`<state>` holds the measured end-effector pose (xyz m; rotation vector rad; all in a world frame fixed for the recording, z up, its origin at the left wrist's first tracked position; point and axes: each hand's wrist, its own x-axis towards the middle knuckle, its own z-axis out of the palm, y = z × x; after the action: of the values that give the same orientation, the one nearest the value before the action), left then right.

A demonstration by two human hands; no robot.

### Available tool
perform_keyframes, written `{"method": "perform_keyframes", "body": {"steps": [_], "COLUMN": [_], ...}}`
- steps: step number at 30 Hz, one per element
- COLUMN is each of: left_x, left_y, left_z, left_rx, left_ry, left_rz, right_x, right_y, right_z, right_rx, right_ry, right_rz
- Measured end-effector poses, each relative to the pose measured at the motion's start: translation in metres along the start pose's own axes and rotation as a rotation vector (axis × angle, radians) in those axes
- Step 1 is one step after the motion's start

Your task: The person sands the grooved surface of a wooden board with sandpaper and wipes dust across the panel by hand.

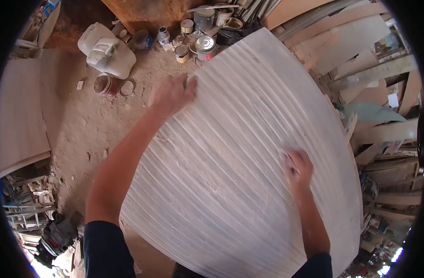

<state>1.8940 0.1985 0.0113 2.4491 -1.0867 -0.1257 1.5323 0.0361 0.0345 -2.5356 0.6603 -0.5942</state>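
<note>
A large board (212, 167) with long parallel grooves and a whitish, dusty surface fills the middle of the head view. My left hand (175, 94) is at its upper left edge, fingers curled over the rim. On the right half of the board, my right hand (299, 167) is closed and slightly blurred, pressed against the grooved face. A small pale edge shows by its fingers, but what it holds is too unclear to name.
Paint cans (205, 48) and a white plastic jug (107, 51) stand on the dusty floor beyond the board. An open reddish tub (106, 85) is nearby. Wood offcuts (383, 92) pile up along the right. A flat panel (19, 111) lies at the left.
</note>
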Motion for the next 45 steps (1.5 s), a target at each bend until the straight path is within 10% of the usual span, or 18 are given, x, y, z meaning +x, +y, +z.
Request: {"method": "perform_keyframes", "body": {"steps": [9, 20, 29, 36, 45], "left_x": [0.005, 0.002, 0.003, 0.005, 0.007], "left_y": [0.001, 0.003, 0.001, -0.003, 0.0], "left_z": [-0.005, -0.005, -0.011, 0.001, -0.004], "left_rx": [-0.089, -0.007, -0.052, -0.086, -0.072], "left_ry": [-0.114, -0.108, -0.133, -0.094, -0.063], "left_rz": [-0.082, -0.09, -0.056, -0.089, -0.045], "right_x": [0.216, 0.003, 0.205, -0.013, 0.215], "right_y": [-0.097, -0.002, -0.091, 0.016, -0.092], "right_z": [0.165, -0.008, 0.177, -0.003, 0.172], "right_rx": [0.191, -0.067, 0.074, -0.04, 0.077], "right_ry": [0.038, -0.118, 0.16, -0.051, 0.14], "right_rz": [-0.096, 0.114, -0.174, 0.016, -0.214]}}
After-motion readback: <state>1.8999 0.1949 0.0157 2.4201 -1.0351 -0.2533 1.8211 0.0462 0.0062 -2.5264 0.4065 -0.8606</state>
